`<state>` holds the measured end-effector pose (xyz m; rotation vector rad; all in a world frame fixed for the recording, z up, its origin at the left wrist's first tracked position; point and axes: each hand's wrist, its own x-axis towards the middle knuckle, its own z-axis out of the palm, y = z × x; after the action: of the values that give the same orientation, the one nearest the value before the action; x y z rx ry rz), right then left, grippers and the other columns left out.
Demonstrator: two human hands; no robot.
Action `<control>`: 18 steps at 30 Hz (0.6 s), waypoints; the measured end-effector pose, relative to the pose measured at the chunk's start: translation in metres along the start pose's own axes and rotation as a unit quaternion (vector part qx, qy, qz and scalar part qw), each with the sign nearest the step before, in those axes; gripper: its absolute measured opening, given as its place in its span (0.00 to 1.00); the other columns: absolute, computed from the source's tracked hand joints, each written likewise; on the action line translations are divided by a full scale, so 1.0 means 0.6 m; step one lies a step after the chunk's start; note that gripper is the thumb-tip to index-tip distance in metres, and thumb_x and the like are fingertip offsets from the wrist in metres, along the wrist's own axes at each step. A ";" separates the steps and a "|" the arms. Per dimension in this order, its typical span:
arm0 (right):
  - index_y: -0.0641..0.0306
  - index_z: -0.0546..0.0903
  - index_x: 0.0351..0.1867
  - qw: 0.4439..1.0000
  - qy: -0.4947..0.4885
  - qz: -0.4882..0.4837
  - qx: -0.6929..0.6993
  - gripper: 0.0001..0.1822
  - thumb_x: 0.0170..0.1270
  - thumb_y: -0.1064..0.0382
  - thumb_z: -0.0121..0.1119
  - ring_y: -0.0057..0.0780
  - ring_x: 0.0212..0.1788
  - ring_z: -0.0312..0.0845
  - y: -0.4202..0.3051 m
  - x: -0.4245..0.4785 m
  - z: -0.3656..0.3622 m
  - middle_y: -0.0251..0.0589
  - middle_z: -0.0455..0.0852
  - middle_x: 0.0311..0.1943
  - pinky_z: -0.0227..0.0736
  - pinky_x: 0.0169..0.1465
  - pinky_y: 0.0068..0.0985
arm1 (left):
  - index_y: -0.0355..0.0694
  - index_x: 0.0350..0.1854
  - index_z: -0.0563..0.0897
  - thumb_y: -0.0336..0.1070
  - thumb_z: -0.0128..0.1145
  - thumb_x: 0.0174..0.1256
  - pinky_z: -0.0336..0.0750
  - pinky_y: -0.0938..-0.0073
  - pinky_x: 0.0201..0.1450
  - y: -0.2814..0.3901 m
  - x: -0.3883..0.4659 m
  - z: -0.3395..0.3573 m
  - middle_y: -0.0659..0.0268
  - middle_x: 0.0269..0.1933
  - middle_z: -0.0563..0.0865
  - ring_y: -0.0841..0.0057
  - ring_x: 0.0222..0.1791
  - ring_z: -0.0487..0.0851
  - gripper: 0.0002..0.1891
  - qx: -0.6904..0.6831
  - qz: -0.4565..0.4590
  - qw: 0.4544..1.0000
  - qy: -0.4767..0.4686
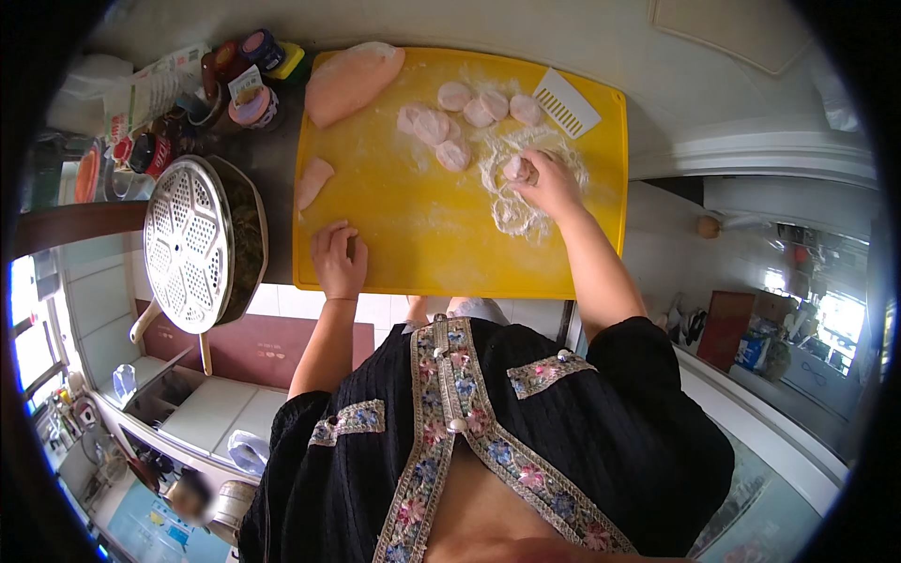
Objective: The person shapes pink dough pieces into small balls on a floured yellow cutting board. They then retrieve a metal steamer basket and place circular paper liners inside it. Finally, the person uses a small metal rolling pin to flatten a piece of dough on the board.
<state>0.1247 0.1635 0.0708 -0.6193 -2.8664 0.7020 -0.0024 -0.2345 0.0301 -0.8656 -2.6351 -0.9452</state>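
Note:
Between the fingers of my right hand (547,181) is a small pinkish dough piece (516,168), held over a patch of loose white flour (508,212). My left hand (339,259) rests near the front left corner of the yellow board (450,243), fingers curled, with nothing seen in it. Just beyond it lies a cut strip of dough (314,181). A large dough log (354,83) occupies the far left corner. Several floured dough pieces (431,127) sit in a loose group at the back middle. Beside them is a white slotted scraper (567,103).
Left of the board, a perforated metal steamer plate (187,243) leans against a pot (243,239) with dark contents. Jars (253,105) and a red-labelled bottle (149,153) crowd the back left. A wall (493,28) runs behind the board.

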 end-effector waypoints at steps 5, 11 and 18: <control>0.59 0.83 0.58 0.998 -0.041 0.038 0.038 0.32 0.51 0.56 0.82 0.50 0.61 0.79 -0.004 0.015 0.012 0.46 0.86 0.55 0.76 0.63 0.42 | 0.40 0.40 0.86 0.29 0.67 0.61 0.78 0.56 0.59 -0.004 -0.003 0.000 0.59 0.51 0.87 0.53 0.53 0.82 0.06 -0.005 -0.002 1.000 0.000; 0.58 0.84 0.55 0.999 -0.025 -0.002 -0.024 0.28 0.51 0.58 0.82 0.48 0.56 0.82 0.005 0.012 0.018 0.45 0.86 0.52 0.78 0.59 0.39 | 0.40 0.39 0.86 0.29 0.67 0.60 0.77 0.55 0.59 -0.003 0.002 0.001 0.59 0.51 0.87 0.53 0.53 0.82 0.07 -0.007 -0.002 1.000 -0.004; 0.59 0.84 0.56 0.994 -0.020 0.045 0.094 0.25 0.55 0.63 0.78 0.44 0.55 0.82 -0.028 -0.012 0.017 0.41 0.87 0.51 0.80 0.57 0.36 | 0.40 0.40 0.86 0.27 0.67 0.58 0.77 0.54 0.58 -0.003 0.002 -0.002 0.59 0.50 0.87 0.53 0.51 0.82 0.08 -0.010 0.002 1.000 0.006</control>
<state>0.1230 0.1426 0.0699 -0.7159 -2.7775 0.9951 -0.0043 -0.2359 0.0307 -0.8673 -2.6180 -0.9756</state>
